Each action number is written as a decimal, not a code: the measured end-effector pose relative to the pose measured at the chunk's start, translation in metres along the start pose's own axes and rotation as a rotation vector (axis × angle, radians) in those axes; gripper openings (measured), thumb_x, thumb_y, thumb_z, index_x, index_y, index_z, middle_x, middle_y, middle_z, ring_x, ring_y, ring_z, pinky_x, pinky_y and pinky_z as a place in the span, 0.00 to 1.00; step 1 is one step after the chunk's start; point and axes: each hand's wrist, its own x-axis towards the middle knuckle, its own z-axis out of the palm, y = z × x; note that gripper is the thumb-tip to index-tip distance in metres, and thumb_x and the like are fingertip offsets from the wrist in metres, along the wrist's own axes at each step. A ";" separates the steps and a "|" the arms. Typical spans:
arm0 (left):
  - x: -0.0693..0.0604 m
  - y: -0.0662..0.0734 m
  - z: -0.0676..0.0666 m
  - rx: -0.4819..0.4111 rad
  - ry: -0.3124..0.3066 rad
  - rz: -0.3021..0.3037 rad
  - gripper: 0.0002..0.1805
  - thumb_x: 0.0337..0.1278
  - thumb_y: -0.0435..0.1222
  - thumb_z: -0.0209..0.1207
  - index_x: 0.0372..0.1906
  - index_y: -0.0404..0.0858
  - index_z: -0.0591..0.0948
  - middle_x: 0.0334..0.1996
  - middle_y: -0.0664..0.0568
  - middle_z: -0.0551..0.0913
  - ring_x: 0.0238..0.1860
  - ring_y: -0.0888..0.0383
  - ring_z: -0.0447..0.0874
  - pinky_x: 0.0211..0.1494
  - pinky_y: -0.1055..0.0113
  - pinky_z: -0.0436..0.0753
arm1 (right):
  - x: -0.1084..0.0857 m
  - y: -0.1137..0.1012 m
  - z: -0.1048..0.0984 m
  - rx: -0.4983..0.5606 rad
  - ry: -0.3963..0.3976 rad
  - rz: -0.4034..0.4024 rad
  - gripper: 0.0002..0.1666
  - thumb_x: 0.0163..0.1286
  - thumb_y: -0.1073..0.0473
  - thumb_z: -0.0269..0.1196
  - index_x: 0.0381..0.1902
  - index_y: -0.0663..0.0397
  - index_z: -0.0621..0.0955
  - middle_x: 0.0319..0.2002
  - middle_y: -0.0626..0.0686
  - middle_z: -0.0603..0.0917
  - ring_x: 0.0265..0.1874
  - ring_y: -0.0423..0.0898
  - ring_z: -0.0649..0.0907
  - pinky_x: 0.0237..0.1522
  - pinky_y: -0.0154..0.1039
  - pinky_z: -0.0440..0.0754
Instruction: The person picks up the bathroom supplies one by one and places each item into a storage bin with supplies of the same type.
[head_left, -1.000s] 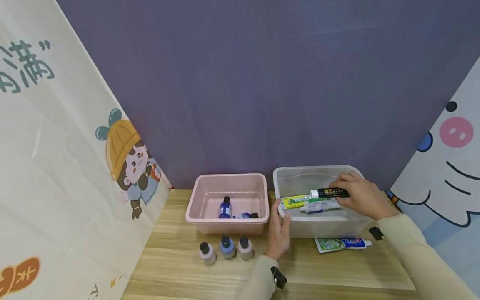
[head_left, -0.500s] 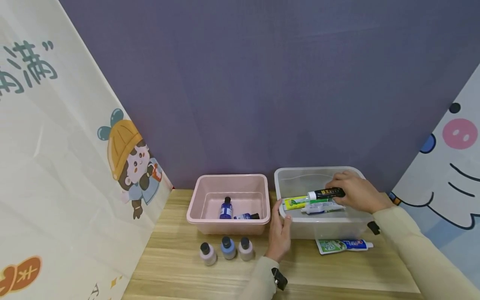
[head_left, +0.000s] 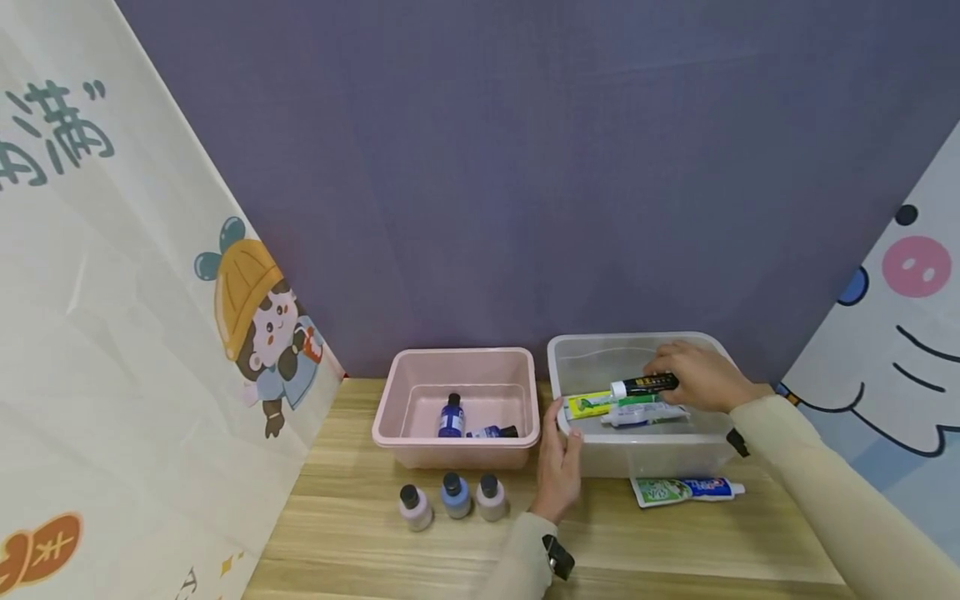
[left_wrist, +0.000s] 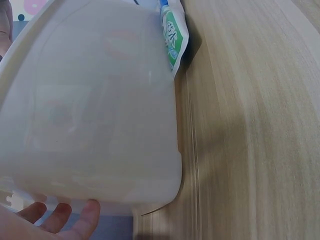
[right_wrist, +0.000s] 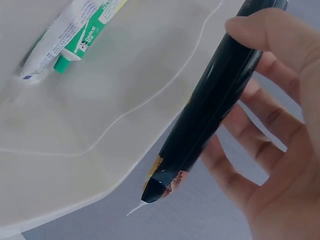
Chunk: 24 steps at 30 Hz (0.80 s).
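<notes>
A black toothpaste tube (head_left: 651, 384) with a white cap is gripped by my right hand (head_left: 701, 377), above the translucent plastic bin (head_left: 637, 457). In the right wrist view, the thumb and fingers hold the tube (right_wrist: 210, 95) on opposite sides, near the bin's rim. My left hand (head_left: 557, 473) holds the bin's front left corner, its thumb toward the front and its fingers along the left side. Fingertips (left_wrist: 90, 212) touch the wall in the left wrist view. Inside lie a yellow-green toothpaste box (head_left: 588, 405) and a white toothpaste tube (head_left: 643, 414), partly overlapping.
A pink bin (head_left: 457, 454) with two dark blue bottles stands left of the translucent one. Three small black-capped bottles (head_left: 455, 496) stand before it. A green and blue toothpaste tube (head_left: 686, 491) lies along the translucent bin's front. A dark cloth wall (head_left: 480, 183) rises behind.
My right hand has moved slightly left with the black toothpaste tube, over the bin. The left hand keeps its place at the corner.
</notes>
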 end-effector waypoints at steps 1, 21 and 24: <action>0.001 0.000 0.001 0.002 0.001 -0.001 0.32 0.78 0.42 0.49 0.77 0.70 0.55 0.79 0.65 0.60 0.78 0.59 0.61 0.79 0.49 0.64 | 0.002 0.002 0.001 0.001 -0.008 0.005 0.22 0.52 0.60 0.77 0.48 0.51 0.89 0.47 0.52 0.87 0.51 0.58 0.84 0.53 0.60 0.82; 0.014 -0.001 0.008 -0.005 0.022 -0.024 0.31 0.78 0.44 0.48 0.77 0.70 0.55 0.79 0.64 0.60 0.77 0.60 0.61 0.80 0.50 0.64 | 0.050 0.034 0.028 0.029 -0.184 0.040 0.19 0.53 0.61 0.78 0.45 0.50 0.89 0.44 0.50 0.88 0.44 0.50 0.85 0.48 0.55 0.85; 0.014 -0.002 0.010 0.000 0.020 -0.026 0.31 0.78 0.44 0.48 0.77 0.70 0.55 0.79 0.64 0.61 0.77 0.60 0.62 0.79 0.50 0.65 | 0.054 0.039 0.033 0.032 -0.205 0.046 0.20 0.53 0.61 0.78 0.46 0.50 0.88 0.44 0.50 0.88 0.44 0.50 0.86 0.48 0.55 0.85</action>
